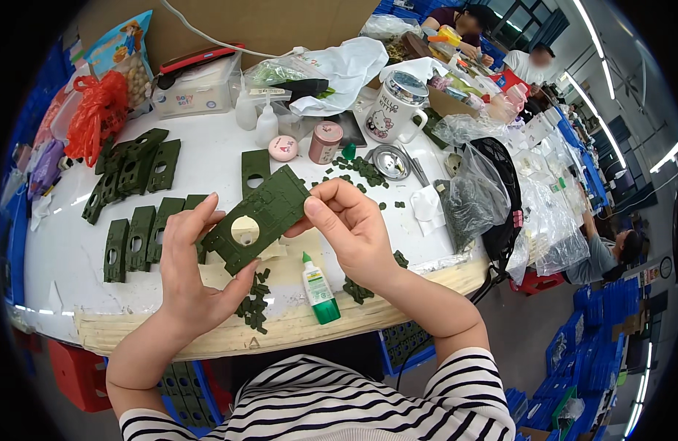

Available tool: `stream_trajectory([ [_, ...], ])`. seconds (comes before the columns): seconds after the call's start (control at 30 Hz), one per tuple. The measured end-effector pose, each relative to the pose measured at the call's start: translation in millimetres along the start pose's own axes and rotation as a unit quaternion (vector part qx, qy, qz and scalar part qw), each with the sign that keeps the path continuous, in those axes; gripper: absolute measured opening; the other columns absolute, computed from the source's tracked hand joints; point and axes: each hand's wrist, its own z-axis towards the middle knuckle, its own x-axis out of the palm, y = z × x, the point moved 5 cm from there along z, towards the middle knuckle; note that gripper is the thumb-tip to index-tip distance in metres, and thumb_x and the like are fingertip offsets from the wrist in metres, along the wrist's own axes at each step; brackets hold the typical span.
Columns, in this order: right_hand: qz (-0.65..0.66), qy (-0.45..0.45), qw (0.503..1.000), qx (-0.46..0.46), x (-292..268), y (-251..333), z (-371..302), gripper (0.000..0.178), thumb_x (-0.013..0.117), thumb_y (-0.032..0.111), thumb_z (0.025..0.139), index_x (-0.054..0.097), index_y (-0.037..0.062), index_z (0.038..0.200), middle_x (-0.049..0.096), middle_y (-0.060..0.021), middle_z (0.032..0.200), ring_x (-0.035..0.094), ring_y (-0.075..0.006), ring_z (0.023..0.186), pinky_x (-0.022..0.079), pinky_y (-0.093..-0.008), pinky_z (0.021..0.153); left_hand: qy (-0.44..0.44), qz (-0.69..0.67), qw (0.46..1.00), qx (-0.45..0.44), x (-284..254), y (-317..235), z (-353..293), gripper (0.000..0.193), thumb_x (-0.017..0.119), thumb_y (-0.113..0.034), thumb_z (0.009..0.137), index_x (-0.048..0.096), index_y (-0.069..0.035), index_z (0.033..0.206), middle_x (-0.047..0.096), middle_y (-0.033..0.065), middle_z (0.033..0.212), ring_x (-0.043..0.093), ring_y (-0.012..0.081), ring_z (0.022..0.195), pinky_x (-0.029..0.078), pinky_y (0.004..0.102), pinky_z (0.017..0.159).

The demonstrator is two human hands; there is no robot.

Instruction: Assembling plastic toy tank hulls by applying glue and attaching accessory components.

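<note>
A dark green plastic model-vehicle hull part (276, 204) with a round hole is raised above the table, tilted. My left hand (195, 279) grips its lower left end between thumb and fingers. At the upper right corner, the thumb and index finger of my right hand (357, 235) pinch its edge; whether a small piece sits between them is hidden. Below lies a glue bottle (318, 292) with a green tip and base. Small green parts (254, 305) are heaped left of the bottle, with another heap (357, 291) under my right forearm.
Similar hull parts (140, 237) stand in a row at left, with more piled (129, 170) behind. Farther back are a white mug (392, 110), a pink tin (326, 142), squeeze bottles (266, 126) and a round metal dish (391, 162). A black mesh bag (501, 198) borders the right side. Other people sit beyond.
</note>
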Motion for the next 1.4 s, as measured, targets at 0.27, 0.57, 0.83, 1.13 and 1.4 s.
stream_trajectory([
  [0.27,-0.014,-0.005,1.0,-0.011,-6,4,1,0.016,0.051,0.013,0.1,0.054,-0.0017,0.105,0.065,-0.0101,0.098,0.066,-0.0185,0.09,0.052,-0.0305,0.082,-0.012,0.02,1.0,0.019,2,0,2,0.078,0.077,-0.005,0.064,0.041,0.005,0.133,0.056,0.0172,0.101,0.054,0.0301,0.087,0.044,0.0393,0.076],
  [0.57,-0.099,-0.06,0.993,-0.031,-11,6,3,0.019,0.052,0.01,0.098,0.057,-0.0033,0.112,0.063,-0.0081,0.101,0.061,-0.0131,0.093,0.048,-0.027,0.086,-0.127,0.061,0.984,-0.106,-62,25,-4,0.073,0.074,-0.003,0.072,0.039,0.002,0.136,0.054,0.0117,0.11,0.057,0.0217,0.102,0.045,0.0356,0.095],
  [0.83,-0.12,-0.058,0.991,-0.027,-10,8,-4,0.018,0.053,0.01,0.097,0.057,-0.0026,0.109,0.063,-0.0075,0.097,0.059,-0.0125,0.089,0.047,-0.0276,0.084,-0.211,0.253,0.898,-0.293,-176,77,-103,0.066,0.072,-0.007,0.08,0.039,-0.003,0.137,0.058,0.0074,0.097,0.06,0.0174,0.093,0.046,0.0341,0.092],
  [1.13,-0.123,-0.069,0.99,-0.028,-14,5,-1,0.018,0.055,0.012,0.097,0.058,-0.0012,0.108,0.064,-0.0057,0.092,0.058,-0.0109,0.085,0.045,-0.0253,0.081,-0.098,0.329,0.822,-0.454,-186,122,-153,0.059,0.074,-0.022,0.077,0.045,-0.004,0.125,0.062,0.0183,0.096,0.06,0.0326,0.091,0.048,0.0407,0.08],
  [1.4,-0.138,-0.073,0.987,-0.031,-13,4,-2,0.018,0.054,0.011,0.097,0.058,-0.0018,0.109,0.062,-0.0053,0.09,0.057,-0.0109,0.083,0.045,-0.0251,0.079,-0.04,0.345,0.846,-0.404,-173,122,-151,0.04,0.069,-0.026,0.085,0.052,-0.003,0.114,0.062,0.0176,0.104,0.058,0.0331,0.098,0.046,0.0399,0.085],
])
